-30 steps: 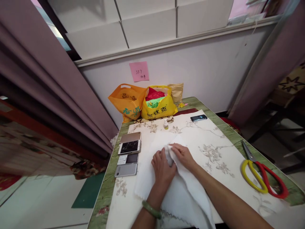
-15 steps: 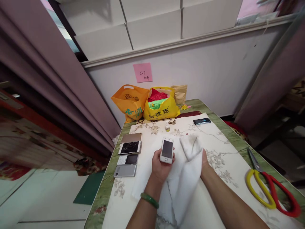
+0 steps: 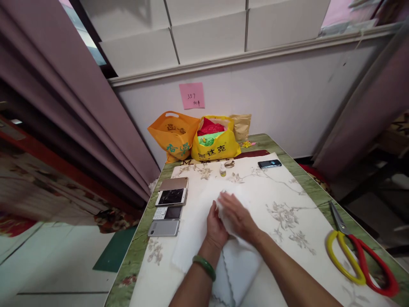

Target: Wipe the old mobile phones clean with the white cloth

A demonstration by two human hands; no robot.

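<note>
"How does the grip stand?"

"Hands together. The left hand (image 3: 216,228) is cupped, half curled; the right hand (image 3: 238,216) lies against it, slightly blurred, fingers nearly straight, with white cloth (image 3: 241,273) between them."

"Closed on anything else?"

"Can't tell. Fingers and cloth hide what's between the palms."

"And the rest of the cloth?"

"Below the grip, toward the wearer, one zigzag edge showing, and spread just left of it over the floral mat (image 3: 287,243). A green bangle (image 3: 204,267) circles the left wrist."

"Left of the grip?"

"Four in a column: gold phone (image 3: 174,183) farthest, white smartphone (image 3: 171,196), white keypad phone (image 3: 168,212), silver phone (image 3: 163,228) nearest."

"Beyond?"

"Small bottle (image 3: 223,171) ahead, then an orange bag (image 3: 177,136) and a yellow bag (image 3: 217,148); a dark phone (image 3: 270,163) ahead and rightward."

"Right?"

"Scissors (image 3: 360,251) with yellow and red handles, well apart."
</note>
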